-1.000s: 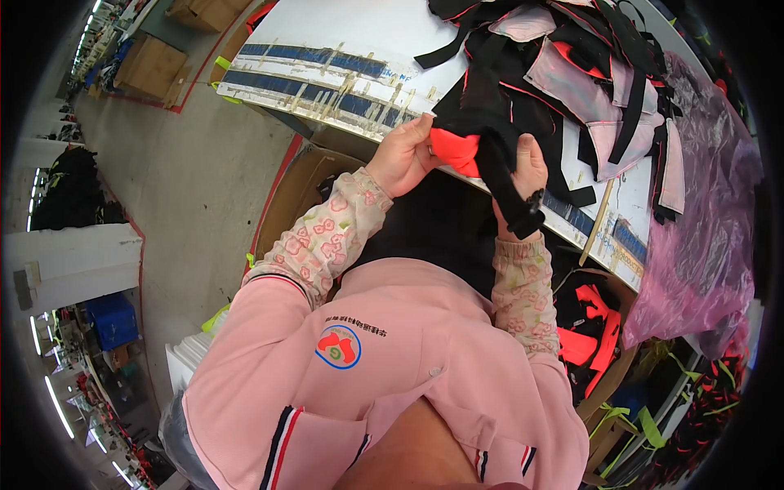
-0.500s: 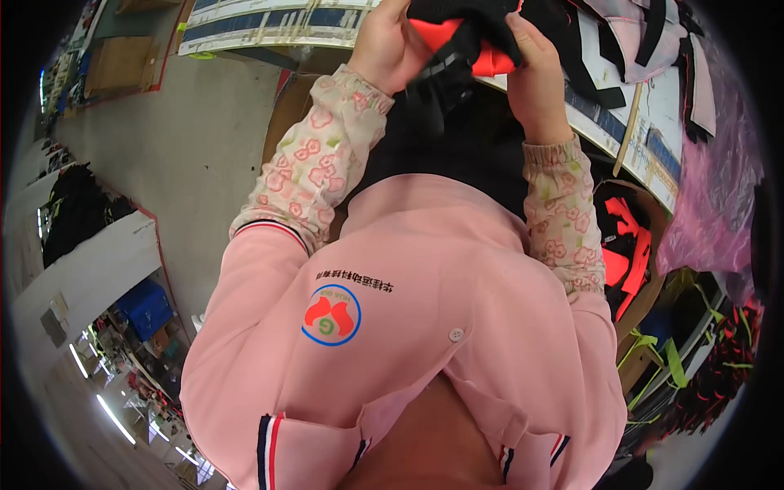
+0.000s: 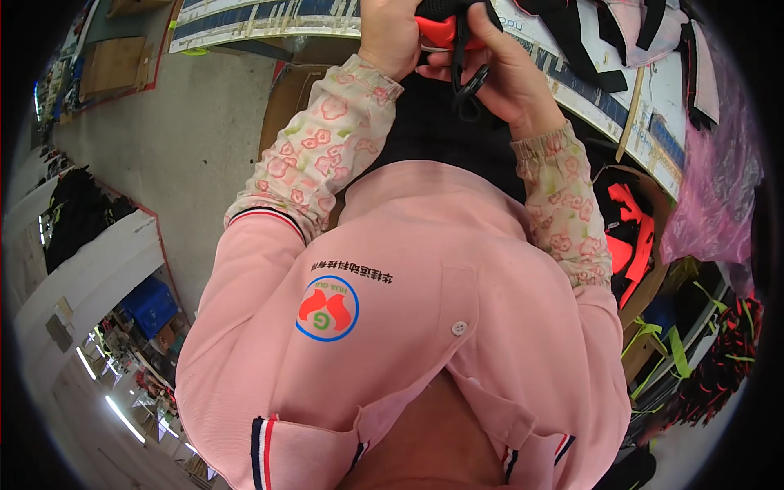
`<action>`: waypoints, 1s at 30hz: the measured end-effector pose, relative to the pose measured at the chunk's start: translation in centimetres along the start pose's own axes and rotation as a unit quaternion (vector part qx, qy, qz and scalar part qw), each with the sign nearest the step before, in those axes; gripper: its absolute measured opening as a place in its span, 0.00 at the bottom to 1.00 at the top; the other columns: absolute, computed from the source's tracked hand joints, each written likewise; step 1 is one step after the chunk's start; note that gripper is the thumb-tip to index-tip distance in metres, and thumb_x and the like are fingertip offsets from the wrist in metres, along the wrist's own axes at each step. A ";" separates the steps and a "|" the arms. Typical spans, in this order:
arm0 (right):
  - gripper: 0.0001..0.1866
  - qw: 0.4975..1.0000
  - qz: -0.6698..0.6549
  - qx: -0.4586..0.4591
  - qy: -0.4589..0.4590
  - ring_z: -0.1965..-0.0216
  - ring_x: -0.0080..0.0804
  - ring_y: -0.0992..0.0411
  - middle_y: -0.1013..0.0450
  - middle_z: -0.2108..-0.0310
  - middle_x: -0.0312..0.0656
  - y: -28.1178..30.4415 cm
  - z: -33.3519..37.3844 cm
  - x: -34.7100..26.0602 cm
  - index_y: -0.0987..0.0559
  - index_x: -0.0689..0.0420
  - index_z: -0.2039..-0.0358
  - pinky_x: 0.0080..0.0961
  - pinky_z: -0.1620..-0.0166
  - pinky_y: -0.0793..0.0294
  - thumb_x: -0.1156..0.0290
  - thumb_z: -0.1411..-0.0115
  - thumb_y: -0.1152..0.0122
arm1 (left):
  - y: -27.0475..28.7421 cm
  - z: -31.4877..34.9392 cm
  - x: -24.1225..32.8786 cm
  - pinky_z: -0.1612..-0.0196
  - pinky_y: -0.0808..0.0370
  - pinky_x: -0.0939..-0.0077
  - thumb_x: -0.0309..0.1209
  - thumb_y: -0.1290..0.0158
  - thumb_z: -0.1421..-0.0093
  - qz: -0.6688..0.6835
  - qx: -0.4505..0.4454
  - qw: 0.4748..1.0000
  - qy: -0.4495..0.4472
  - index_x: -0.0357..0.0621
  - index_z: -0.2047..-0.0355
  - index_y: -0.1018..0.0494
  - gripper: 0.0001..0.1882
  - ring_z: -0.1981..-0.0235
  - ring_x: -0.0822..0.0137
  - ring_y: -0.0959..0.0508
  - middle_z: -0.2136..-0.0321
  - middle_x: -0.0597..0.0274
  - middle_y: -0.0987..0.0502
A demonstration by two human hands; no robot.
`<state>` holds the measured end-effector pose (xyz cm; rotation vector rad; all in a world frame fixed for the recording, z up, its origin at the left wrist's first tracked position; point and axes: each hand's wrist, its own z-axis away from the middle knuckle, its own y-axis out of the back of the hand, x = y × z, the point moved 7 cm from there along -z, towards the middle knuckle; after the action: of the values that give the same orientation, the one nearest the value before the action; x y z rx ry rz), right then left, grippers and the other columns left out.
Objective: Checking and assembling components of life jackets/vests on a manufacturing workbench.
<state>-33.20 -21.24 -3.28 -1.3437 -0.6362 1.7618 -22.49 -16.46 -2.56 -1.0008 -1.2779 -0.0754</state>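
At the top edge of the view, a red-and-black fabric piece is held over the near edge of the desk. Left of it, the left hand is closed in a tight grip on its side. Right of it, the right hand is closed on it too, with a black strap loop hanging from the piece against its palm.

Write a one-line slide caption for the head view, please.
Both hands, left and right, hold a red and black piece with a black strap above the worktable.
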 end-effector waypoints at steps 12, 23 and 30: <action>0.25 0.901 0.322 0.103 0.271 0.61 0.23 0.31 0.32 0.61 0.42 -0.4 0.2 -3.6 0.36 0.61 0.52 0.20 0.66 0.27 0.79 0.49 0.37 | -2.5 0.0 3.0 0.61 0.31 0.72 0.32 0.49 0.41 -0.506 -0.202 0.814 -0.201 0.36 0.65 0.27 0.11 0.67 0.57 0.27 0.70 0.55 0.27; 0.36 0.812 0.504 0.155 0.250 0.61 0.30 0.29 0.31 0.60 0.49 -0.4 0.2 -4.6 0.41 0.61 0.44 0.22 0.60 0.27 0.74 0.52 0.33 | 2.3 -1.8 -3.5 0.63 0.32 0.81 0.37 0.53 0.36 -0.208 -0.109 0.966 0.102 0.43 0.63 0.28 0.11 0.69 0.76 0.30 0.71 0.67 0.27; 0.38 0.950 0.273 0.131 0.076 0.87 0.28 0.32 0.30 0.74 0.44 4.2 -2.8 0.1 0.48 0.61 0.44 0.25 0.85 0.31 0.72 0.48 0.36 | 1.9 -1.9 -1.5 0.71 0.35 0.85 0.30 0.50 0.39 -0.297 -0.035 0.951 -0.079 0.39 0.70 0.31 0.07 0.74 0.82 0.33 0.78 0.71 0.30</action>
<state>-31.82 -23.61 -7.46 -1.5371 0.0750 2.0520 -20.50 -17.28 -4.79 -0.6589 -1.7007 -0.5155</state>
